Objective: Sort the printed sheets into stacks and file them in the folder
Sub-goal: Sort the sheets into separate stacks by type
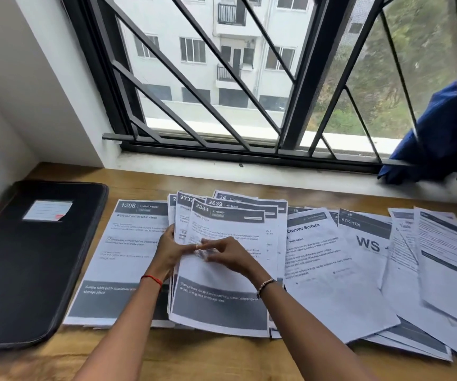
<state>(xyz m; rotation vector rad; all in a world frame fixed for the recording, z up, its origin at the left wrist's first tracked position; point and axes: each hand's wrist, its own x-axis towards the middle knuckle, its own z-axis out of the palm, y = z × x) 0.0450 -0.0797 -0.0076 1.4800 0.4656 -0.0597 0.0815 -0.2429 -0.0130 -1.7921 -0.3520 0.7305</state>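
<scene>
A fanned bundle of kitchen sheets [222, 306], topped by one numbered 2384, lies tilted in the middle of the wooden desk [167, 358]. My left hand [168, 250] grips the bundle's left edge. My right hand [228, 255] rests on the top sheet, its fingertips touching the left hand's fingers. To the left lies a single living room sheet numbered 1206 [120, 259]. A black zip folder [26, 259] with a label lies closed at the far left. More loose sheets [353, 270] spread to the right.
A barred window [222, 78] with a white sill [249, 171] runs along the desk's back edge. A blue cloth [441, 138] hangs over the sill at the right. A white wall stands at the left.
</scene>
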